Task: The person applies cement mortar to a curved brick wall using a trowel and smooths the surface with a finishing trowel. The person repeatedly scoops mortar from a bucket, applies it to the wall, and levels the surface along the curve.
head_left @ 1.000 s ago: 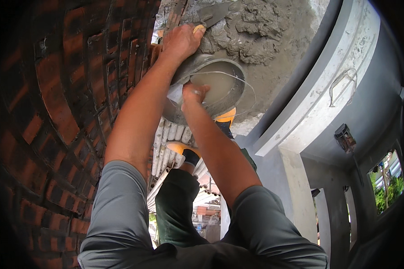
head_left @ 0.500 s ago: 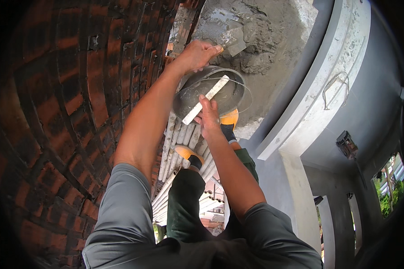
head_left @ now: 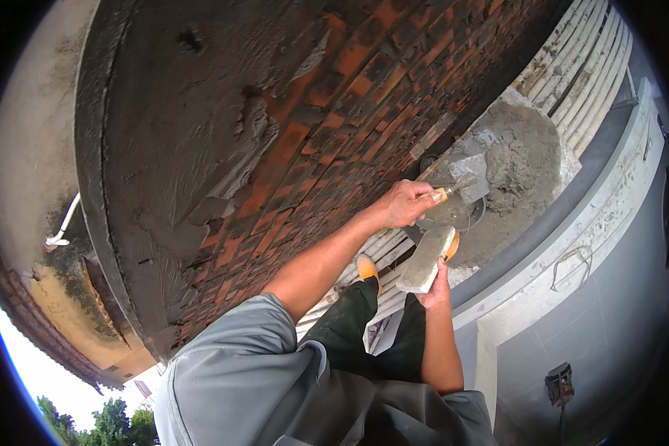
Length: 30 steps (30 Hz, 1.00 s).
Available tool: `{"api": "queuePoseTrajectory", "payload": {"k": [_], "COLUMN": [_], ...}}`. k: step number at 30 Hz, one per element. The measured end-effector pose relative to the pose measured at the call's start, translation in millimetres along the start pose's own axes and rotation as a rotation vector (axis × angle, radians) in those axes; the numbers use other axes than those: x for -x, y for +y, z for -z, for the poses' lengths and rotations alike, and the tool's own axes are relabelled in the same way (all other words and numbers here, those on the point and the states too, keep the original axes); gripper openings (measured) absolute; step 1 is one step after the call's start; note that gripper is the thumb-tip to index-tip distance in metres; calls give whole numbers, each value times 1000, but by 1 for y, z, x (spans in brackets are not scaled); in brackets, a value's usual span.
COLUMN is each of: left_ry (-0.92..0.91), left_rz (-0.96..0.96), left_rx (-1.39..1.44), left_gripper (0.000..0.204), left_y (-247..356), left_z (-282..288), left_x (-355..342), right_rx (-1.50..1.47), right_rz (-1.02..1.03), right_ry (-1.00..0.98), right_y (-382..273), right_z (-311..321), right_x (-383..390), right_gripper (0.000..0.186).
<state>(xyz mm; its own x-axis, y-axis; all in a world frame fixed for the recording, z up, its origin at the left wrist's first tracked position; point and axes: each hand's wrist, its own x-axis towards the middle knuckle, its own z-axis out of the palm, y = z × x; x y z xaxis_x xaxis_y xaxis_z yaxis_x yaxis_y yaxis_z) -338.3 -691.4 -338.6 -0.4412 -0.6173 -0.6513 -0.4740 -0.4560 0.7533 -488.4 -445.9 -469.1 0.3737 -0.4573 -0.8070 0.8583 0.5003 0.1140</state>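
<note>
My left hand [head_left: 409, 204] grips the wooden handle of a trowel [head_left: 472, 177], whose square, mortar-smeared blade lies over the wet mortar [head_left: 516, 152]. In my right hand [head_left: 435, 286], lower down, is a pale rectangular plastering float [head_left: 426, 262]. Its broad face is tilted into view and looks grey and stained; any handle beneath it is hidden. Between the trowel and the float sits a bucket [head_left: 477, 214] with a thin wire bail. Part of the bucket is covered by my left hand and the float.
On my left rises a brick wall [head_left: 334, 141], partly coated with wet grey plaster [head_left: 178, 111] with a ragged edge. Pale poles [head_left: 583, 67] form the platform under my feet, with gaps between them. A white ledge [head_left: 531, 301] runs along the right, with a wall lamp [head_left: 560, 384] below.
My view has swung left, bringing the plastered wall in. The float has turned from edge-on to face-on and moved off the bucket's mouth. My left hand still holds the trowel.
</note>
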Motion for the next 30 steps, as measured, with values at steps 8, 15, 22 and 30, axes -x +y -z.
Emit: {"api": "queuePoseTrajectory", "payload": {"k": [8, 15, 22, 30], "left_ry": [244, 231, 400, 429], "left_rz": [-268, -260, -274, -475], "left_rx": [-133, -76, -200, -262], "left_gripper": [27, 38, 39, 35], "left_y": [61, 88, 80, 66], "left_z": [-3, -43, -52, 2], "left_x": [199, 316, 404, 494], "right_rx": [54, 158, 158, 222], "right_rz": [459, 417, 382, 270], "right_ry": [-272, -677, -697, -780], "right_y": [-58, -28, 52, 112], "right_z": [-96, -222, -268, -289], "right_x": [92, 141, 189, 238], "right_gripper": [77, 104, 106, 97]}}
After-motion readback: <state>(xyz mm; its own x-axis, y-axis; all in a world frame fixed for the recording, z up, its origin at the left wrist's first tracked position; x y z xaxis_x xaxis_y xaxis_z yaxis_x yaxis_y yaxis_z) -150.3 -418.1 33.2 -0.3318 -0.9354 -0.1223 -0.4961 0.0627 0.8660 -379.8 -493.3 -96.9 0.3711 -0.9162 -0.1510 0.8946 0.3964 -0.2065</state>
